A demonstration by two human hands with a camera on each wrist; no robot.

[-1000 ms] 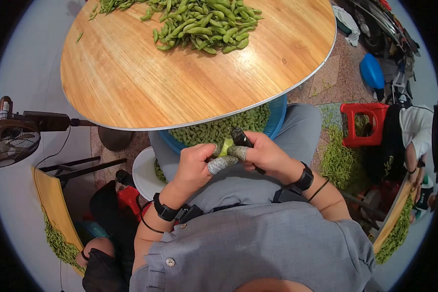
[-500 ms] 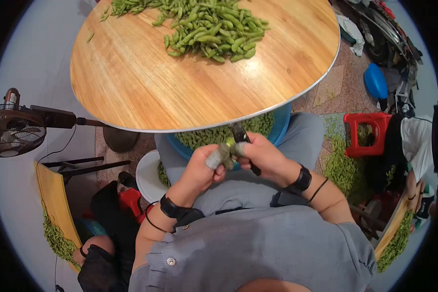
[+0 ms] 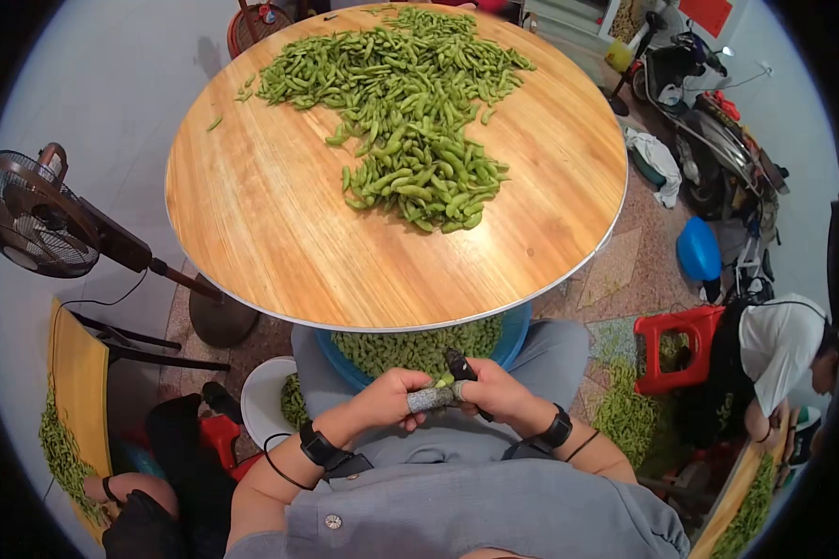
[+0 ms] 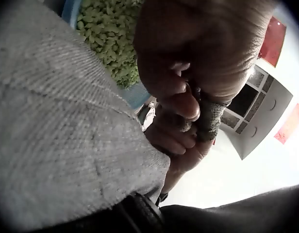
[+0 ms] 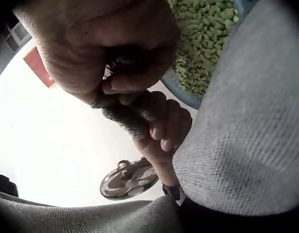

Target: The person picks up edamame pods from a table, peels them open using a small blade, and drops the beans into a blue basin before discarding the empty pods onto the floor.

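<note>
your hands are meeting low in front of your lap: your left hand [image 3: 378, 404] is pinching a green pod [image 3: 444, 381], wrapped thumb on it, and your right hand [image 3: 502, 395] is curling round a dark tool [image 3: 458, 364], close against that pod. it is looking light, bendy and perhaps a bit slick, the skin likely giving before the beans bruise; its plump middle is probably offering the surest hold, with a soft pinch. just beyond, a blue basin [image 3: 522, 341] is holding green pieces, partly under the surface [image 3: 280, 233], where a loose heap of pods [image 3: 419, 177] is spreading toward the far side. a fan [image 3: 42, 214] is standing at left, a red stool [image 3: 678, 349] at right, and a motorbike [image 3: 718, 140] is resting far right.
</note>
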